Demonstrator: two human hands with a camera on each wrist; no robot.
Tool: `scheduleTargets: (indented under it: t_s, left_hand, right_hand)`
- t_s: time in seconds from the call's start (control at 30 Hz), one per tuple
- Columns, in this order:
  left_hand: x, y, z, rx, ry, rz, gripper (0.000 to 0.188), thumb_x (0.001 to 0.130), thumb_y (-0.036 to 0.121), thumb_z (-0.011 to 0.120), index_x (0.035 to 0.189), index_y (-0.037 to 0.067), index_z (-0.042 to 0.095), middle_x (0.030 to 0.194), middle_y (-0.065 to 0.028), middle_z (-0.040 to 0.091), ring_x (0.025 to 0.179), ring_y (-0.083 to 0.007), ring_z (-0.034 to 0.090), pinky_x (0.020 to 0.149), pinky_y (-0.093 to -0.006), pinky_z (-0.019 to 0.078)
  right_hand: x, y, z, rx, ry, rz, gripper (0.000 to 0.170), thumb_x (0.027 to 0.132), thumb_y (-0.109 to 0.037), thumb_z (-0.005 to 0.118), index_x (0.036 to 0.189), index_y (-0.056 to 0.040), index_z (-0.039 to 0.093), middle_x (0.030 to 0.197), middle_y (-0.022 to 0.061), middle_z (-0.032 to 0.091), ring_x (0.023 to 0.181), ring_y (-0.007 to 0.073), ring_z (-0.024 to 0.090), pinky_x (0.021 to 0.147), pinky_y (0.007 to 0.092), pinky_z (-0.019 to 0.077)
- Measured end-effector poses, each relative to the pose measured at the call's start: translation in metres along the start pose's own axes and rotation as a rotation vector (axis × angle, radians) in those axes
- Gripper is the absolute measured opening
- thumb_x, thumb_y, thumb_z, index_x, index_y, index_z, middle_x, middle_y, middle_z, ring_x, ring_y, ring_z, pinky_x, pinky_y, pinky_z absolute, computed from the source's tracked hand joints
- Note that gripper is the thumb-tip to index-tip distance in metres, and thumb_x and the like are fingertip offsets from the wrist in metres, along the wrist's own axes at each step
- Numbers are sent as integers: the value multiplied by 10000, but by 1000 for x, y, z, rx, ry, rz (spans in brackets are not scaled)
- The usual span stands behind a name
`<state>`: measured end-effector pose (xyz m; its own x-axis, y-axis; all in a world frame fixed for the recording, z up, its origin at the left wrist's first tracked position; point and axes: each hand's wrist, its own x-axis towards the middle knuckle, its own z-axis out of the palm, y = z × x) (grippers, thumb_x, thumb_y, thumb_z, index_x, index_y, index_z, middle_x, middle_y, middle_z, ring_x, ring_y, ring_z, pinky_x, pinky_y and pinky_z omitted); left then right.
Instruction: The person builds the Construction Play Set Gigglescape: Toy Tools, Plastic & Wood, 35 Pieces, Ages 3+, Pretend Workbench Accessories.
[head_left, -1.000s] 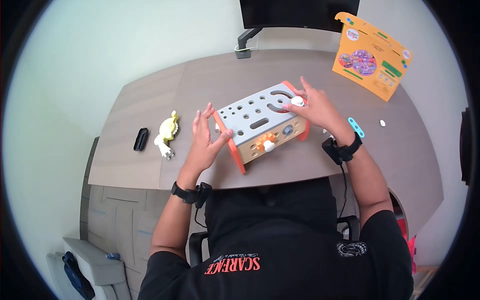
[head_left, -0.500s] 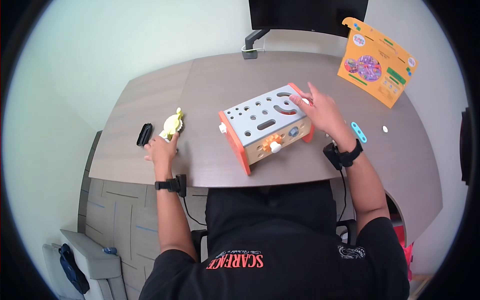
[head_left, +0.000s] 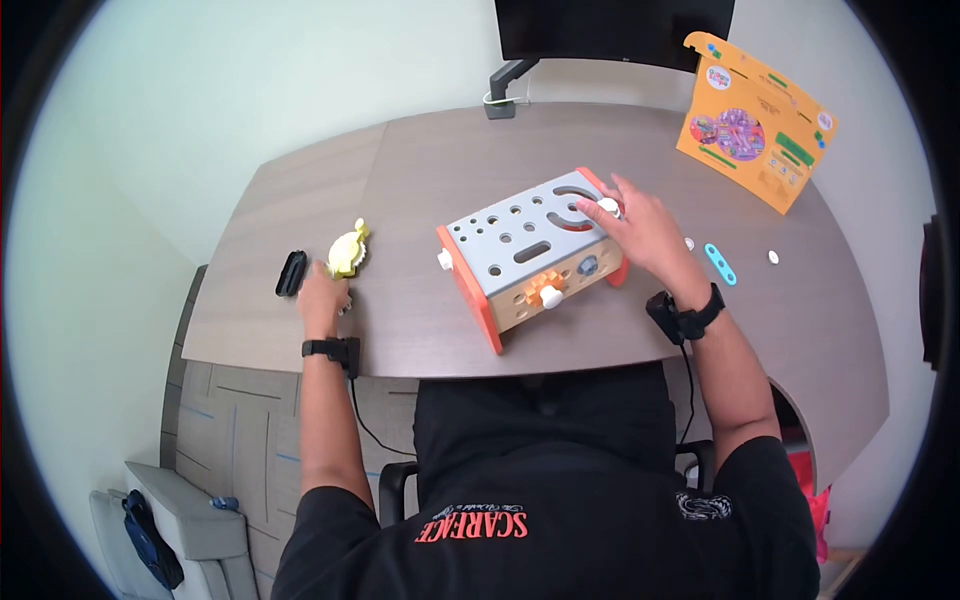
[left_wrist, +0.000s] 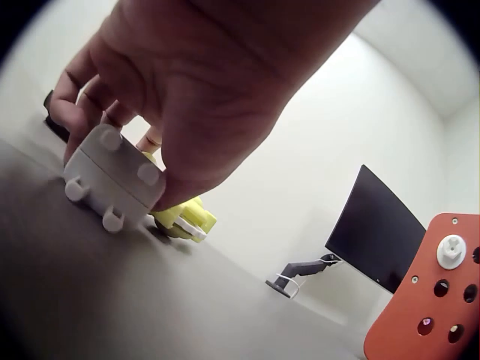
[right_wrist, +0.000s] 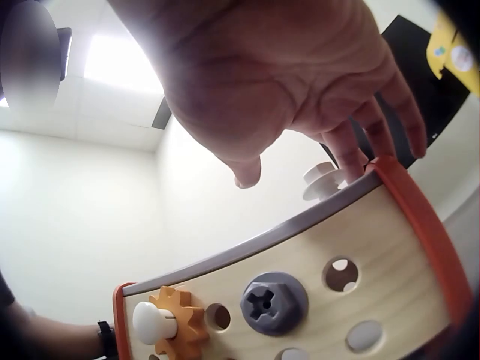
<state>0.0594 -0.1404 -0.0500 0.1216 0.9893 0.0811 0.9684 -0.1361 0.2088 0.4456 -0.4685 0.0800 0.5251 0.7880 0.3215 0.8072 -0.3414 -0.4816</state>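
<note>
A toy workbench (head_left: 480,250) with a grey perforated top and orange end panels stands before the person. The left hand (head_left: 323,298), at the table's left, pinches a white piece with several rounded stubs (left_wrist: 112,174) between thumb and fingers. Just beyond it lies a yellow toy piece (head_left: 347,255) with a toothed edge. At the workbench's right end, the right hand (head_left: 648,232) has its fingertips at the orange panel's edge, beside a white bolt (right_wrist: 322,181) on the top. The front carries an orange gear (right_wrist: 180,322) with a white peg and a grey bolt (right_wrist: 281,301).
A black case (head_left: 291,273) lies left of the left hand. Right of the workbench are a turquoise strip with holes (head_left: 720,264) and a small white piece (head_left: 773,257). An orange box (head_left: 755,120) and a monitor (head_left: 615,30) stand at the back.
The left hand has left the workbench's left end, moved left and down to the table, and taken hold of the white piece. The right hand has stayed at the workbench's right end.
</note>
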Motion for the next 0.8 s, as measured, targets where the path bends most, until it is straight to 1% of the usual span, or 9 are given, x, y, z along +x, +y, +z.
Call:
scheduleTargets:
  t_s: [0.1,0.2,0.3,0.33,0.43,0.53,0.63,0.73,0.8]
  left_hand:
    - [8,0,-6,-10,9,58,564,865,390,771,1332,110,622,1132,-234,766,1091,-429,731,926,-518,592]
    - [16,0,-7,-126,-29,52,573,878,402,777,1362,134,627,1147,-240,762,1089,-427,731,916,-514,590]
    - [10,17,-24,-311,84,156,612,892,418,779,1410,144,600,1156,-238,762,1078,-432,731,916,-514,583]
    - [8,28,-35,-439,22,154,639,918,383,789,1469,165,550,1106,-207,773,999,-353,761,865,-453,596]
    - [-25,73,-74,-911,-22,234,679,951,315,792,1538,176,481,1095,-143,757,936,-213,745,784,-360,602]
    - [-42,106,-96,-1257,-100,358,679,984,236,774,1574,176,443,1119,-91,727,921,-117,701,719,-281,585]
    - [-65,136,-116,-1309,-115,503,567,1004,234,747,1509,190,493,1196,-44,750,1027,-112,728,737,-267,582]
    - [-73,153,-118,-1309,-213,541,556,998,221,755,1494,206,503,1235,-30,742,1078,-114,722,763,-260,581]
    - [-79,164,-117,-1336,-243,557,597,996,179,754,1523,178,473,1200,-44,740,1010,-77,716,773,-262,597]
  right_hand:
    - [0,1,-1,5,10,-18,861,968,-636,663,1354,130,589,1233,296,725,1112,429,728,953,472,575]
    - [3,-3,-5,-2,6,-31,766,969,-606,681,1260,102,637,1173,292,742,1072,442,734,925,478,580]
    - [0,-1,-2,31,16,-29,705,969,-585,694,1202,80,666,1111,282,755,1029,440,742,892,479,585]
    - [0,-3,-4,31,-4,-20,700,969,-579,698,1206,79,670,1096,280,757,1018,436,744,886,477,586]
    - [-1,-5,-5,36,10,-32,689,963,-564,713,1226,72,678,1064,272,759,996,420,749,876,474,586]
    - [-3,0,0,17,33,-47,688,959,-554,722,1263,61,676,1057,264,760,999,408,750,876,469,586]
    - [-3,-3,-2,25,22,-41,692,955,-556,723,1286,50,677,1067,256,762,1019,397,748,881,467,586]
    - [-2,-3,-1,-22,11,-20,701,951,-567,720,1301,39,678,1079,248,763,1032,392,744,880,472,586]
    - [-1,-2,1,-54,14,-18,710,948,-575,718,1311,33,676,1080,244,763,1034,392,741,876,475,587]
